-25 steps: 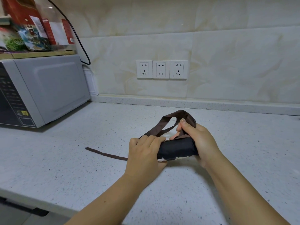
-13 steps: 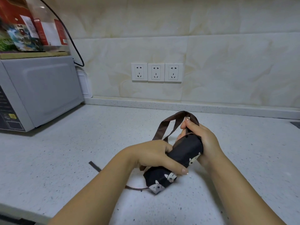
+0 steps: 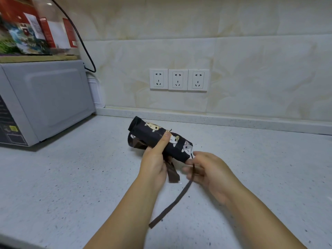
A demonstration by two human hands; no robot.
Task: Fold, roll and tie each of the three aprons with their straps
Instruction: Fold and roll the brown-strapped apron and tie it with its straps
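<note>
Above the counter, my left hand grips the rolled apron mid-length, long axis running far-left to near-right; my right hand (nearest that lower end) curls round the loose strap.

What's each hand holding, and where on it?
Left hand grips the rolled apron around its middle, thumb on top. Right hand holds the brown strap close to the roll's near end.

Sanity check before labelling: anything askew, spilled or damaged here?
Nothing spilled or damaged. The rolled apron in the left hand looks untied: a thin strap hangs loose from the right hand, and a wider strap dangles below the roll.
</note>
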